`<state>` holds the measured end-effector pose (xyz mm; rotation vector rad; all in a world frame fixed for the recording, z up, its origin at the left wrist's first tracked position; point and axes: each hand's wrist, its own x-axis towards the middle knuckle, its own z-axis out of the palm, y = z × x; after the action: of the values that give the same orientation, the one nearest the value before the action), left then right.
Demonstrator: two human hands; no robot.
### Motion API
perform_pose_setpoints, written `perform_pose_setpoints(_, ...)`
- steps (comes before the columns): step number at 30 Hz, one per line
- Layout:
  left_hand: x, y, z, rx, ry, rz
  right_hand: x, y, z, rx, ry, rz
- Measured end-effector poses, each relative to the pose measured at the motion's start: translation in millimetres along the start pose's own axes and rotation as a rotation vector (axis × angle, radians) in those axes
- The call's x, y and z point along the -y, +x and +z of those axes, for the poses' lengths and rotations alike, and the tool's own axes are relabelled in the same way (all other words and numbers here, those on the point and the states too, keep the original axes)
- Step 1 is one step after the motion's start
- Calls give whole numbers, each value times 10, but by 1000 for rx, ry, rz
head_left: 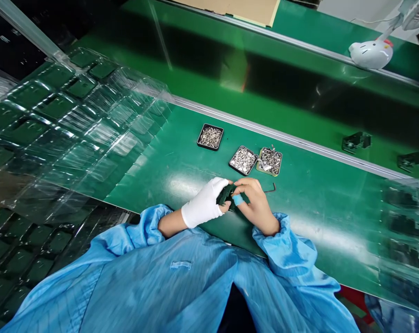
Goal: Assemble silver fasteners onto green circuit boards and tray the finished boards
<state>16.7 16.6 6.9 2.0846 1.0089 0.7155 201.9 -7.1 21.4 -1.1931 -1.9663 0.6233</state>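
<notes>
My left hand (206,203), in a white glove with bare fingertips, is closed around a small dark green part (225,195) above the table's front edge. My right hand (253,201) is bare except for a blue wrap on one finger. Its fingertips meet at the near side of the same part; whatever they pinch is too small to make out. Just beyond the hands lie a black tray of silvery small pieces (243,160) and a second tray of metal bits (269,161). A hex key (271,188) rests right of my right hand.
Farther back stands another black tray of small metal pieces (210,137). Clear plastic blister trays (67,111) cover the left side, and more (403,222) lie at right. Dark parts (356,142) sit beyond the metal rail (265,134). A white fan (372,53) stands at the back right.
</notes>
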Motion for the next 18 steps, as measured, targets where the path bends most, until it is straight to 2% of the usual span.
perform_pose_setpoints(4,-25,-4,-20,-7,58,4,10,8,14,1,-22,8)
perform_pose_setpoints(10,-52,24,-76,36,214,101,7,13,17,8,6,15)
perform_pose_setpoints(15,-61,44,-139,111,78,27,15,2,69,-27,31,76)
perform_pose_setpoints(18,-44,53,-114,66,24,12,29,3,101,-57,58,110)
